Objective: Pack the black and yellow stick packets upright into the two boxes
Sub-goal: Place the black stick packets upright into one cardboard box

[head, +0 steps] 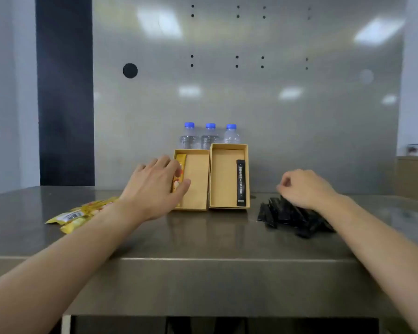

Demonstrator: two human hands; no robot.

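Two tan cardboard boxes stand side by side, leaning back against the bottles. A yellow stick packet stands against the left wall of the left box, and my left hand pinches it between thumb and fingers. One black stick packet stands against the right wall of the right box. My right hand hovers with fingers curled just above the pile of black packets; whether it holds one I cannot tell. A pile of yellow packets lies left, partly hidden by my forearm.
Three clear water bottles with blue caps stand behind the boxes against a grey metal back panel. The steel table has its front edge near me. A dark vertical strip runs up the wall at left.
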